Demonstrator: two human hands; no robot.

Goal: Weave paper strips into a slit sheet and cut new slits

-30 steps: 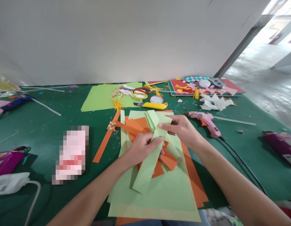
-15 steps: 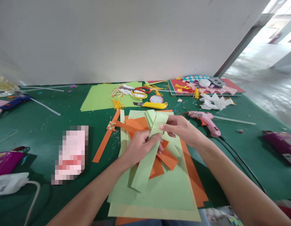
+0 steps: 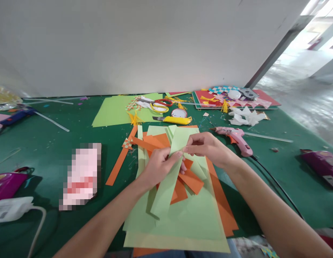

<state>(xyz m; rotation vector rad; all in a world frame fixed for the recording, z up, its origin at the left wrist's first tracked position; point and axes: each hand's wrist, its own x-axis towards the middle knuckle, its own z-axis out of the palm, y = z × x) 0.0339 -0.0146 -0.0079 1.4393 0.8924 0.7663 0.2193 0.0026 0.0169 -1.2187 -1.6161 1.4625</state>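
My left hand [image 3: 162, 165] is closed around the middle of a light green paper strip [image 3: 166, 190], its thumb lying on top. At the strip's right edge, my right hand [image 3: 202, 145] pinches the paper between thumb and fingers, close to my left thumb. The strip slants from upper right to lower left. Beneath the hands lie several orange strips [image 3: 192, 181] and other green strips, on a stack of light green sheets [image 3: 193, 222] with orange sheets [image 3: 220, 200] under it.
A pink glue gun [image 3: 238, 139] lies right of my hands, its cord trailing forward. Beyond the stack are a yellow cutter [image 3: 178, 120] and scissors [image 3: 158, 105]. An orange woven strip [image 3: 119, 163] and a blurred pink object [image 3: 81, 175] lie to the left.
My right fingers have moved slightly down and left along the strip's edge, nearer my left thumb. The strip's upper part now lies flatter and looks wider.
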